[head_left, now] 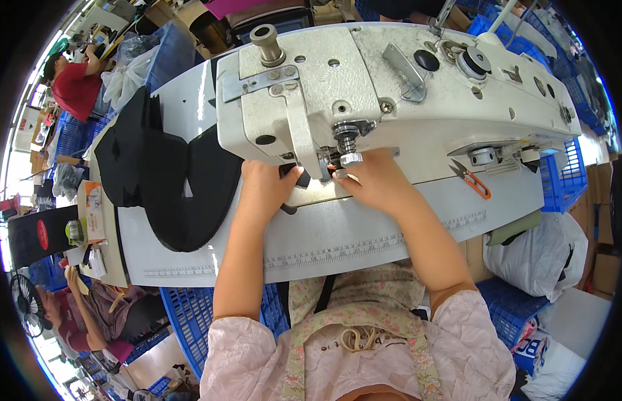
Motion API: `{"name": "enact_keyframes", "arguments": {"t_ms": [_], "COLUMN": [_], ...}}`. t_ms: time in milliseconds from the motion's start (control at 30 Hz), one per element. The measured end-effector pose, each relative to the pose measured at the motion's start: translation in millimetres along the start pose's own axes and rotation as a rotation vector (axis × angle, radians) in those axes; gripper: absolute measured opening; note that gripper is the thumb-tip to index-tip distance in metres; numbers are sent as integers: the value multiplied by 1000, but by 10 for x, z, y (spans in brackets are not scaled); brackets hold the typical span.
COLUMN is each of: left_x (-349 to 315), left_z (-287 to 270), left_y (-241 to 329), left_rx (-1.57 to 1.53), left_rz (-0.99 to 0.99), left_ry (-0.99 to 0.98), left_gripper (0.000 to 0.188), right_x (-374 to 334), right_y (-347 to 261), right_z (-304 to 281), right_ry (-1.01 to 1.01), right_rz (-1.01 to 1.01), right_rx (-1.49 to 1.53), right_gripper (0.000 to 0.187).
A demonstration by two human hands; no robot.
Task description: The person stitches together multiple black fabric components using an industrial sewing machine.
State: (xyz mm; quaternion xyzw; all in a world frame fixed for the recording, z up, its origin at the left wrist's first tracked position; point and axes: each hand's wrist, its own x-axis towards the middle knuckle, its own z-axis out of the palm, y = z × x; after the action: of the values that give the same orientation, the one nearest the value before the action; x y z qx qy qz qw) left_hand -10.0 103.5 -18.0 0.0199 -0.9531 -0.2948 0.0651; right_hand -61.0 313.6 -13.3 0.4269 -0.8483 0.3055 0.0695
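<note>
A white sewing machine spans the table, its presser foot low over the metal plate. Left of the foot, my left hand is closed on a black fabric piece, thumb towards the needle area. My right hand is closed just right of the foot, its thumb and fingertips close together. The machine head partly hides those fingertips, and what they hold cannot be made out. Large black fabric pieces lie stacked on the table, left of my left hand.
Orange-handled scissors lie right of my right hand. A printed ruler strip runs along the table's near edge. Blue crates and a white plastic bag stand around the table. Two people work at the left.
</note>
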Motion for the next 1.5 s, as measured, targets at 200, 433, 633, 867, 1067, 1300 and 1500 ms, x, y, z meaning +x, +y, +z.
{"name": "enact_keyframes", "arguments": {"t_ms": [200,433,633,867,1067,1300,1500], "left_x": [61,55,39,29,20,-10,2], "left_z": [123,161,184,215,198,219,219], "left_y": [-89,-88,-114,-107,-91,-144,-129], "left_rx": [93,33,47,72,83,16,9], "left_rz": [227,146,133,100,84,83,116], "left_ry": [255,213,203,136,137,105,142], "left_gripper": [19,19,19,19,20,22,24], "right_x": [37,19,3,-27,-7,-50,-43], "right_y": [45,73,38,103,55,62,33], "right_z": [9,36,27,80,46,97,78], "right_ry": [-129,-82,-54,-81,-124,-112,-146], "right_rz": [67,71,55,54,100,102,106], "right_rx": [24,1,-33,-24,-35,-26,-49], "right_gripper": [14,17,19,17,15,13,14]}}
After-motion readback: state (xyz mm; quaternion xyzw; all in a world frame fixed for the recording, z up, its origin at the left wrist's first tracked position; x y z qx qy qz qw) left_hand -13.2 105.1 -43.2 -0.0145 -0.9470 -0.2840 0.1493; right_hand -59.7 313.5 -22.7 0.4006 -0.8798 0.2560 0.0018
